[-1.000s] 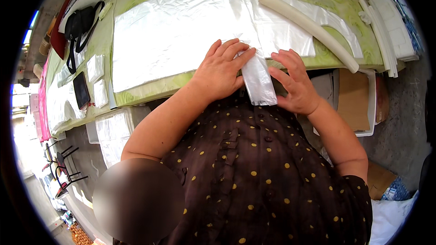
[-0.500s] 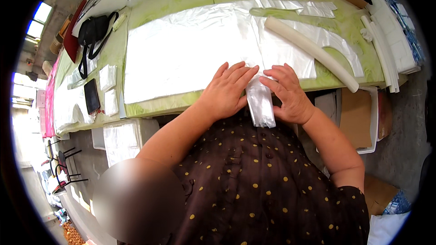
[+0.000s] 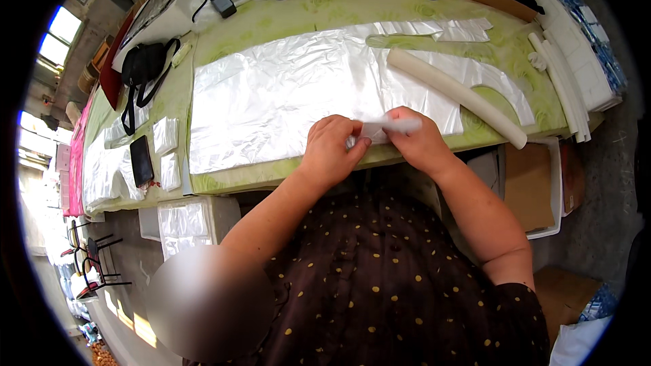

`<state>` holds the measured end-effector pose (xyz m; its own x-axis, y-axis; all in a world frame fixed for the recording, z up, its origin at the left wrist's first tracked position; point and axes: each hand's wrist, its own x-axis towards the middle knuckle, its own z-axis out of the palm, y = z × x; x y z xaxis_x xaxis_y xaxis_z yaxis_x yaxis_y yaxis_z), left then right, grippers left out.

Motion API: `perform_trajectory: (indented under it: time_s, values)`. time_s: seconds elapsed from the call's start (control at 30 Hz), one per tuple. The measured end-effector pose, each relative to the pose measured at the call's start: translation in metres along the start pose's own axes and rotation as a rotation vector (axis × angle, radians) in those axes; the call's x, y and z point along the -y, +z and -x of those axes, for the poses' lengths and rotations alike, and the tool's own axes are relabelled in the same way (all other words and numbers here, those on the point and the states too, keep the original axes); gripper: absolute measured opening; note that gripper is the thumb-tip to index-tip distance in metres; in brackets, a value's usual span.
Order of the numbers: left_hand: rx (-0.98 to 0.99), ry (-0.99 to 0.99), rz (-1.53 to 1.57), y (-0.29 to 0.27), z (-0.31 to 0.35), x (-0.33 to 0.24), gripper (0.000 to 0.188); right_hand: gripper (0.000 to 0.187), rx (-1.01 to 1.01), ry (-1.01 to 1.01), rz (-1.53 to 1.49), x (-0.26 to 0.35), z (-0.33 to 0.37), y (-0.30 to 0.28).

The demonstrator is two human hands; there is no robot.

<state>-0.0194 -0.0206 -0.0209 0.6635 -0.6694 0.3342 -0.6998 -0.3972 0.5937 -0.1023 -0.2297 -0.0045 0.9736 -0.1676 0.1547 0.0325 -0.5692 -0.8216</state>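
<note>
My left hand [image 3: 331, 150] and my right hand [image 3: 415, 142] meet at the near edge of the green table [image 3: 339, 7]. Together they pinch a small folded clear plastic bag [image 3: 383, 129], held flat and crosswise between the fingertips. Just beyond the hands lies a large sheet of clear plastic [image 3: 285, 98] spread over the tabletop. A long white foam tube [image 3: 458, 95] rests diagonally on the sheet, to the right of my right hand.
Small stacks of folded bags [image 3: 166, 135], a black phone [image 3: 141, 160] and a black shoulder bag [image 3: 139, 68] lie at the table's left end. White foam strips [image 3: 566, 88] line the right edge. A white bin of plastic [image 3: 182, 220] and cardboard boxes [image 3: 525, 190] sit below the table.
The small bag hung lengthwise under my flat hands against my chest; now both hands have lifted it to the table edge, turned crosswise and pinched at the fingertips.
</note>
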Motion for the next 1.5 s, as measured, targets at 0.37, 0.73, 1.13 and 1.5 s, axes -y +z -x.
perform_trajectory:
  time_s: [0.37, 0.73, 1.13, 1.5]
  values:
    - [-0.11, -0.169, 0.067, 0.005, -0.003, -0.004, 0.079, 0.036, -0.049, 0.194, -0.01, 0.019, -0.006, 0.009]
    - [-0.017, -0.119, -0.028, -0.006, -0.012, -0.008, 0.072, 0.02, -0.098, 0.04, 0.138, 0.01, -0.01, 0.016]
    - [-0.062, -0.019, -0.143, -0.009, -0.02, -0.005, 0.031, 0.018, -0.066, 0.095, 0.254, 0.011, -0.019, 0.02]
    - [-0.068, 0.133, -0.277, -0.011, -0.028, -0.002, 0.047, 0.016, -0.079, 0.08, 0.302, 0.014, -0.022, 0.021]
